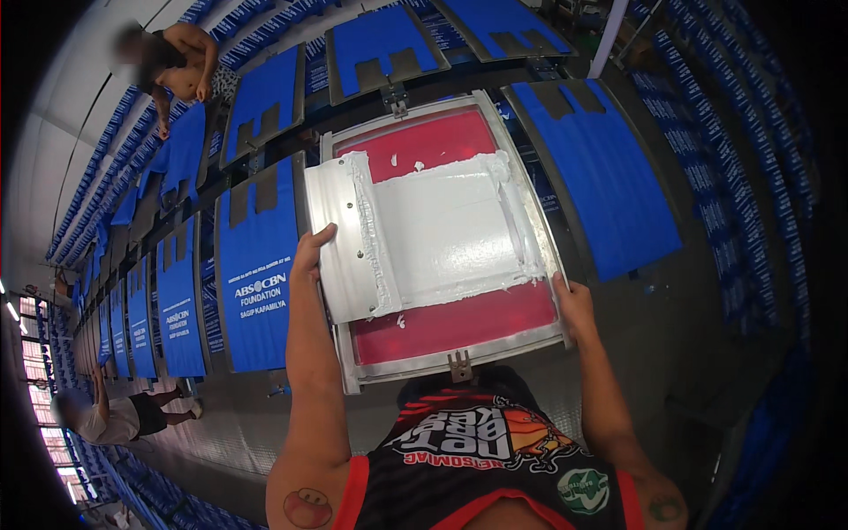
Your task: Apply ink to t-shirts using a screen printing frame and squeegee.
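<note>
A metal-framed printing screen [459, 360] with red mesh lies in front of me, its middle covered by a wide band of white ink [446, 234]. My left hand [311, 252] grips the broad metal squeegee [340, 238] standing at the screen's left side, thick ink piled along its blade. My right hand [574, 305] rests on the screen frame at its lower right corner, fingers curled over the edge.
Blue fabric panels lie on pallets all around: a printed one [258, 291] left of the screen, a blank one [609, 177] to the right, more behind. A person [181, 66] leans over pallets at the far left; another person [110, 415] crouches at lower left.
</note>
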Demonstrator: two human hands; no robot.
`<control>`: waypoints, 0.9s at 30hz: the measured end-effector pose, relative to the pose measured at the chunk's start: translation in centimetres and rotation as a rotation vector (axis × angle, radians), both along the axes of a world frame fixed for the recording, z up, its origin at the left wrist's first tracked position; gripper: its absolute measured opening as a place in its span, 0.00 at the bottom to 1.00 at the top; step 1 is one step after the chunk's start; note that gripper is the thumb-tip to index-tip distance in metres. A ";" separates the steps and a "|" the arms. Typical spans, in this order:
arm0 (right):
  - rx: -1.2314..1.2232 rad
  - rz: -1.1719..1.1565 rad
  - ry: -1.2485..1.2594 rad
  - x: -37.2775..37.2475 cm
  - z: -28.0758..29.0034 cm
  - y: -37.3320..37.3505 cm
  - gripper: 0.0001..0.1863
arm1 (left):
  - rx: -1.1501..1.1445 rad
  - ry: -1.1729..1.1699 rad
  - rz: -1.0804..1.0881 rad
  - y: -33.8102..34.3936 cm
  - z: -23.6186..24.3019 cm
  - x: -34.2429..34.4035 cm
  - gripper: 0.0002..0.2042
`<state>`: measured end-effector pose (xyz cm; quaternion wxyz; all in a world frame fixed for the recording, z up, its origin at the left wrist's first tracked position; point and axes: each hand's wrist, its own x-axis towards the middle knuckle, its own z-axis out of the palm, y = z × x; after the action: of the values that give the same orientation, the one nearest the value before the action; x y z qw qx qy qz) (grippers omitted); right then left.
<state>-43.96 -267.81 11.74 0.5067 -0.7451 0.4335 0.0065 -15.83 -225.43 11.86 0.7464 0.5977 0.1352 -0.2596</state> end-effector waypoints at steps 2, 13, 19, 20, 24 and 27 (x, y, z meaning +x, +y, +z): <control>0.043 0.004 0.029 0.9 -0.1 -0.8 0.32 | 0.011 0.017 0.021 0.0 -0.1 -0.6 0.21; -0.579 0.172 -0.116 -1.1 0.7 1.7 0.30 | 0.259 -0.216 -0.222 -2.9 5.3 1.9 0.19; 0.420 0.520 0.130 -6.3 1.8 13.5 0.19 | 1.002 -0.871 -0.800 -15.2 10.3 7.1 0.24; 0.551 0.475 0.036 -6.9 -0.5 14.5 0.17 | 0.994 -0.870 -0.806 -16.6 9.6 6.6 0.24; 0.448 0.451 0.151 -6.6 -1.3 15.5 0.15 | 1.193 -1.270 -0.550 -17.3 0.7 2.4 0.16; 0.381 0.396 0.114 -6.1 -1.3 15.8 0.10 | 1.078 -1.516 -0.351 -16.1 -3.6 -3.3 0.11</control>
<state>-50.11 -252.01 10.46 0.6013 -0.7052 0.2981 0.2288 -19.18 -241.53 8.22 0.2087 0.8833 -0.3760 0.1869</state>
